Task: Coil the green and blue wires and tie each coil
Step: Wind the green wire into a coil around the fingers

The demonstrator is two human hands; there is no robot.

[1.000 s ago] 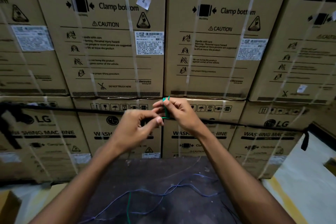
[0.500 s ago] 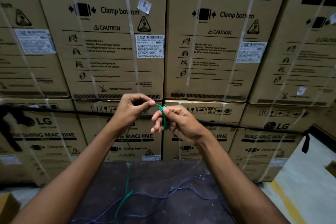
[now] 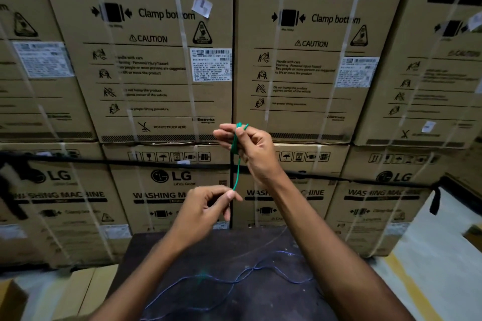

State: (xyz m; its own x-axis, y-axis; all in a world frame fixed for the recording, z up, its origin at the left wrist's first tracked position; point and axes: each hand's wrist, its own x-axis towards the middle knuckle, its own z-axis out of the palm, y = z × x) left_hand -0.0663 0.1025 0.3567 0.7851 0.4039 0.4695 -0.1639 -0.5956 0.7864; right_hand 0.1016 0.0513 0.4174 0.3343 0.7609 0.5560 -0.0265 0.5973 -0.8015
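Observation:
My right hand [image 3: 251, 148] is raised in front of the boxes and pinches a small bundle of loops of the green wire [image 3: 236, 161]. A straight stretch of that wire runs down to my left hand [image 3: 206, 210], which pinches it between thumb and forefinger lower down. The blue wire [image 3: 234, 281] lies loose in wavy strands on the dark table [image 3: 260, 302] below my arms. A faint green smear shows on the table near the blue strands; it is blurred.
Stacked cardboard washing-machine boxes [image 3: 156, 60] bound with clear straps fill the wall right behind the table. A black strap [image 3: 117, 162] runs across them. Pale floor [image 3: 430, 281] with a yellow line lies to the right, smaller cartons [image 3: 86, 292] to the lower left.
My left hand has dropped down and away from my right, drawing a length of green wire taut between them. My right hand rose slightly, still holding the loops.

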